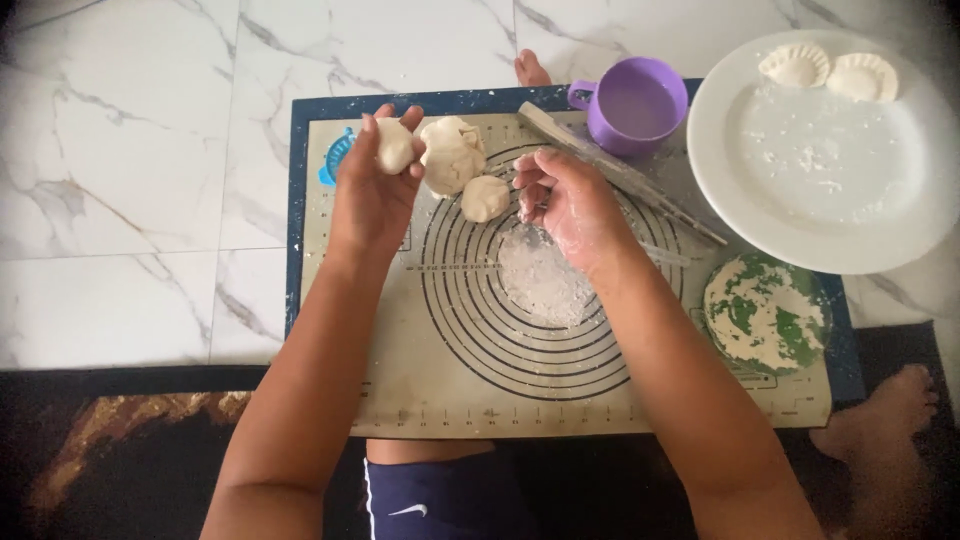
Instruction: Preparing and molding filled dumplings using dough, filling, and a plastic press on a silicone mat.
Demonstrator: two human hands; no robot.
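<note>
pinching a small dough ball (394, 146) in its fingertips above the mat (460, 400), the left hand (375, 190) holds light, soft, easily dented dough; right hand (570, 205) hovers loosely open, empty, floured.
</note>
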